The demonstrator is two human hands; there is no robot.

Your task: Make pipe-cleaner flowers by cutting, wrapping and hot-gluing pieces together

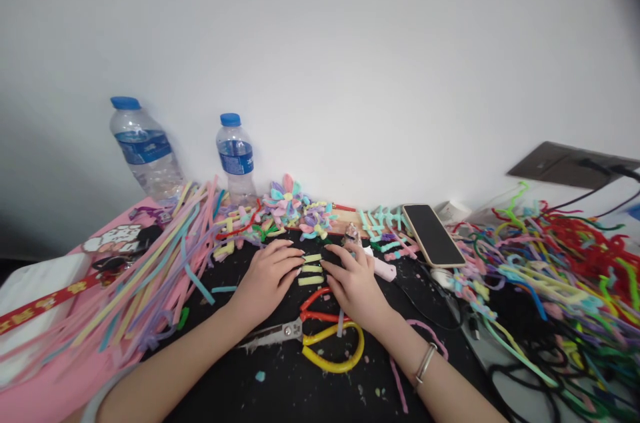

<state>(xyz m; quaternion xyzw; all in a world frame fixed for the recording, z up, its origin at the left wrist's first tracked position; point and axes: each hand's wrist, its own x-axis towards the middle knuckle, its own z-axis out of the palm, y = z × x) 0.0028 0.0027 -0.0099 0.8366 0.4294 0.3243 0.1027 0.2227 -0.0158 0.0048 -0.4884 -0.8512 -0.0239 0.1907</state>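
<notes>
I note scissors (294,329) on the black bench (220,379), just nearer than the work; phone (434,235) to the right. Short pale-yellow strips (311,281) lie roughly parallel between left hand (270,276) and right hand (356,281). Both part-open, fingers gently curved, fingertips at the strips' ends, nothing gripped that I can see

Yellow strips (312,269) look fuzzy, matt. Scissors (293,329): metal blades (267,335), glossy plastic-looking grips (332,365). Far-left bottles (237,157): clear glossy plastic. Phone screen (434,235) on right: smooth, glossy.
</notes>
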